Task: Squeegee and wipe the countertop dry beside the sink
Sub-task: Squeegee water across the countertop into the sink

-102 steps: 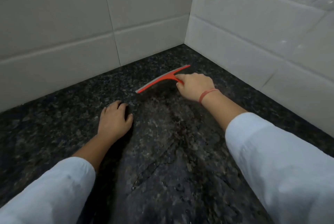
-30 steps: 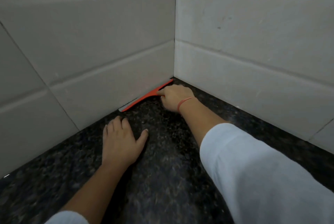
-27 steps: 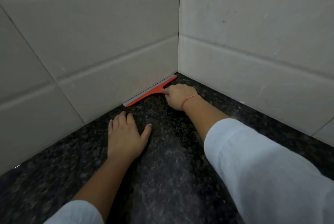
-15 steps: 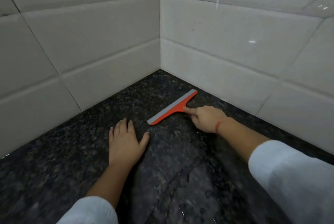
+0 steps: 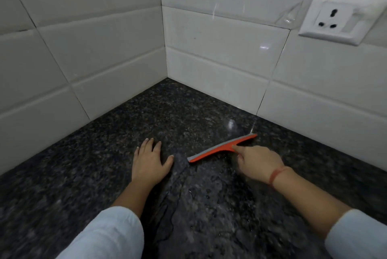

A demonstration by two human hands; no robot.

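Wet granite countertop (image 5: 104,175) meets white tiled walls (image 5: 219,60).

- No readable text, label, brand, number or sign found anywhere.
- Socket (image 5: 339,20) on the wall: blank, unmarked.
- Squeegee (image 5: 222,147): no lettering made out.

Squeegee (image 5: 222,148) on countertop (image 5: 83,175), left hand (image 5: 149,163) left of it, socket (image 5: 335,18) on wall behind
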